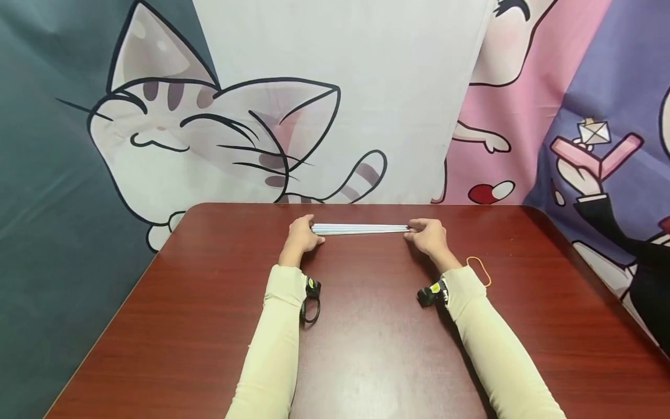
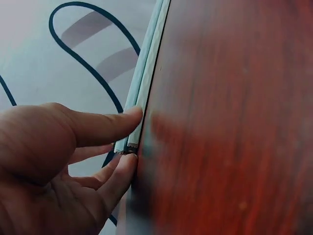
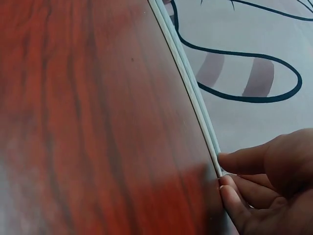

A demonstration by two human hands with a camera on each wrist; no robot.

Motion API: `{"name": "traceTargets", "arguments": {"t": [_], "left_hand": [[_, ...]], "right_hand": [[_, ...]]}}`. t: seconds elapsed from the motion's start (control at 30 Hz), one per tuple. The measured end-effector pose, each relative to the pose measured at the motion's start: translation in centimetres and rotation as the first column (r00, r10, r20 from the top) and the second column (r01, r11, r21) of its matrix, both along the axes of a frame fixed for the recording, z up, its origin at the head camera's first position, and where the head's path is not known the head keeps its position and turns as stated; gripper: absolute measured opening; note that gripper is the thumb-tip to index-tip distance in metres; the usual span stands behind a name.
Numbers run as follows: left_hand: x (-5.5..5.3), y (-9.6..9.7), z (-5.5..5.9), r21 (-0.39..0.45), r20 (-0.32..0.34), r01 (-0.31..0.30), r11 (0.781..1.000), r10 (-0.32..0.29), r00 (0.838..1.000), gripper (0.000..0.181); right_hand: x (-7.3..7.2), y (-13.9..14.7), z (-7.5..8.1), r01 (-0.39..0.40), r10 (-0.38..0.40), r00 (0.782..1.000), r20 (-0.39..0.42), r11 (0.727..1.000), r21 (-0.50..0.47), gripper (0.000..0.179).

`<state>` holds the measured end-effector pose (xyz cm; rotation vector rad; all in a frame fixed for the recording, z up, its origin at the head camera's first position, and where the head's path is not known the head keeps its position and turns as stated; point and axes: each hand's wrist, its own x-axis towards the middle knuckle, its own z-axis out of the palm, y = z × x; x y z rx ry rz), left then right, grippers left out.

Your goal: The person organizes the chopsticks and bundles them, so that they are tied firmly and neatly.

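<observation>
Both ends of the slim pale strips [image 1: 360,229] are pinched by the left hand [image 1: 301,235] and right hand [image 1: 429,237], the strips spanning between them, probably light, stiff and best held near the tips.

Place: it looked like a filming spot; home or office was hard to tell.
Table [image 1: 361,349]: it was big, shiny and red-brown.
Cat cloth [image 1: 220,157]: it hung behind with a smiling cat on it.
Pink and purple cloth [image 1: 541,81]: it had cartoon drawings too.
Wrist cameras [image 1: 430,295]: two small black ones were strapped on.
</observation>
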<state>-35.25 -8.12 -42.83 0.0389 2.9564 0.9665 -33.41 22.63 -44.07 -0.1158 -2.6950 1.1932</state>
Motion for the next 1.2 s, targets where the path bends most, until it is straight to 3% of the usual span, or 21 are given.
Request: {"name": "traceTargets", "arguments": {"t": [0.1, 0.27, 0.47, 0.77, 1.03, 1.2], "left_hand": [[-0.3, 0.0, -0.2, 0.014, -0.011, -0.007, 1.0, 0.007, 1.0, 0.067], [-0.3, 0.2, 0.0, 0.071, 0.022, -0.088, 0.994, 0.086, 0.996, 0.059], [-0.2, 0.3, 0.1, 0.071, -0.002, -0.105, 0.992, 0.105, 0.994, 0.053], [-0.3, 0.2, -0.3, 0.015, 0.017, -0.079, 0.997, 0.079, 0.997, 0.041], [0.1, 0.0, -0.2, 0.032, 0.03, -0.067, 0.997, 0.066, 0.997, 0.033], [0.1, -0.3, -0.3, -0.001, 0.041, 0.01, 1.0, -0.01, 0.999, 0.034]], "right_hand": [[-0.2, 0.0, -0.1, -0.002, 0.002, 1.0, -0.016, 1.0, 0.003, 0.034], [-0.5, 0.0, -0.4, -0.009, 0.009, 0.999, -0.03, 1.0, -0.004, 0.035], [-0.7, 0.2, -0.6, -0.024, 0.024, 0.999, -0.042, 1.0, -0.002, 0.035], [-0.9, 0.8, -1.0, -0.092, 0.091, 0.995, -0.047, 0.996, -0.019, 0.033], [-1.0, 1.0, -0.9, -0.203, 0.207, 0.978, -0.035, 0.975, 0.09, 0.022], [-1.0, 1.2, -0.7, -0.262, 0.266, 0.964, -0.016, 0.957, 0.125, 0.016]]}}
